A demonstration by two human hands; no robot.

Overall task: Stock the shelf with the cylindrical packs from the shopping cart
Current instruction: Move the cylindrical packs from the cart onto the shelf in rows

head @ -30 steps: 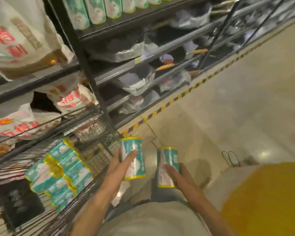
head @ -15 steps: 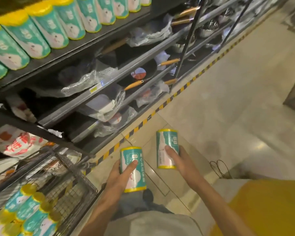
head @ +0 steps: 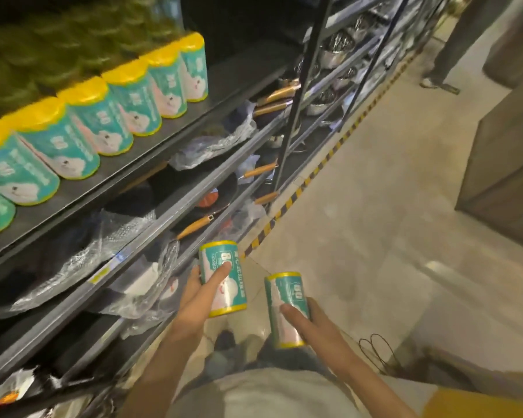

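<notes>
The shopping cart is out of frame. Left hand (head: 198, 300) grips one teal, yellow-rimmed cylindrical pack (head: 228, 280); right hand (head: 311, 324) grips another (head: 285, 309), below the dark metal shelf (head: 151, 155) holding a blurred row of matching packs (head: 109, 116).

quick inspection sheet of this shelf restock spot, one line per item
surface: dark shelf, bare at its right end
job's things: row of teal packs standing on shelf; one pack in left hand, another pack in right
clutter: plastic-wrapped pans on lower shelves
grippers: left hand grips its pack; right hand grips its pack
cables: thin wire loop on floor
surroundings: striped floor tape; a person's leg far right
</notes>
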